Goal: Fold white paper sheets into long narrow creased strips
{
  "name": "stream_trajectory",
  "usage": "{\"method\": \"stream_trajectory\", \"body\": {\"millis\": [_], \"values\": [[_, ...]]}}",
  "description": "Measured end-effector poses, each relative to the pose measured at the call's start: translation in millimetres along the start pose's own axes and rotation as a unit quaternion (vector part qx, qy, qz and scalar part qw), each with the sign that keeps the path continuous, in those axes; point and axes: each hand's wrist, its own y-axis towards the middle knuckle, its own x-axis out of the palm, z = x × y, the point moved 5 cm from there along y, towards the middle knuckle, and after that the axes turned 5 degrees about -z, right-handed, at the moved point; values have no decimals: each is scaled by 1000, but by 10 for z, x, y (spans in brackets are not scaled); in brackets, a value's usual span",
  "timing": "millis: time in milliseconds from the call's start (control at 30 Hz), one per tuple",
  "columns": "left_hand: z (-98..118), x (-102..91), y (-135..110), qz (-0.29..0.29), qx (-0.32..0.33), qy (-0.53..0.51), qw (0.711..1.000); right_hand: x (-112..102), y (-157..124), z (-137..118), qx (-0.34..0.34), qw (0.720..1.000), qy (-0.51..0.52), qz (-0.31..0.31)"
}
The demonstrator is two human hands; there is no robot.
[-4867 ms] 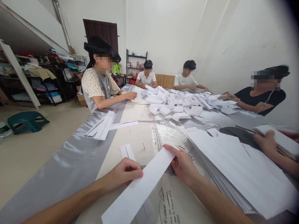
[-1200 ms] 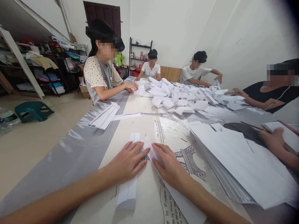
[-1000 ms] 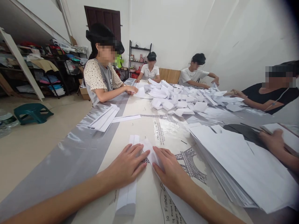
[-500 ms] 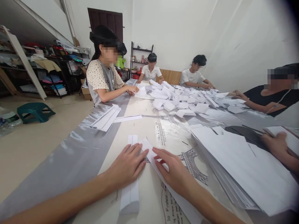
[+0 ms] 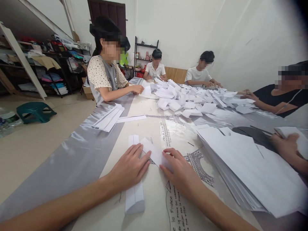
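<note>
My left hand (image 5: 131, 163) lies flat across a long folded white paper strip (image 5: 134, 202), its fingers stretched out. Its thumb rests at the left edge of a second white paper piece (image 5: 152, 149), which slants across the tablecloth. My right hand (image 5: 179, 170) has its fingers curled on the right end of this second piece, thumb below and fingertips above. Part of that end is hidden by the fingers. The long strip shows above and below my left hand, with a crease along it and a curled lower end.
A stack of white sheets (image 5: 240, 166) lies at right, beside a co-worker's hand (image 5: 286, 147) holding paper. Folded strips (image 5: 109, 118) lie at left. A heap of folded papers (image 5: 187, 98) covers the far table, with several people around it. A green stool (image 5: 36, 112) stands on the floor.
The slanting paper's long lower part, which ran under my right forearm, no longer shows there; the piece now looks short and doubled over. My left hand stays on the strip.
</note>
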Motion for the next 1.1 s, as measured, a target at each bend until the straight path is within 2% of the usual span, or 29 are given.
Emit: {"method": "stream_trajectory", "body": {"millis": [100,267,433,533,700,900,1000,1100], "values": [[28,11,-10,3,24,-6,1000,31,-2,-21,-20,1000,-18,10],[-12,-1,-4,8,-3,-42,999,-5,-17,-63,-64,998,-4,20],[-58,11,11,-12,-13,-67,998,-82,-83,-20,-76,990,92,-79],[-63,22,16,-21,-12,-66,998,-150,-118,-15,-78,983,125,-106],[-63,21,9,-14,-17,-79,997,-216,-47,49,-28,974,181,-132],[-49,44,23,-34,-9,-63,997,-200,86,299,51,956,275,-92],[-38,46,38,-45,2,-46,998,-109,87,315,64,956,271,-87],[-27,22,41,-39,21,-46,998,-24,73,249,55,970,225,-75]]}}
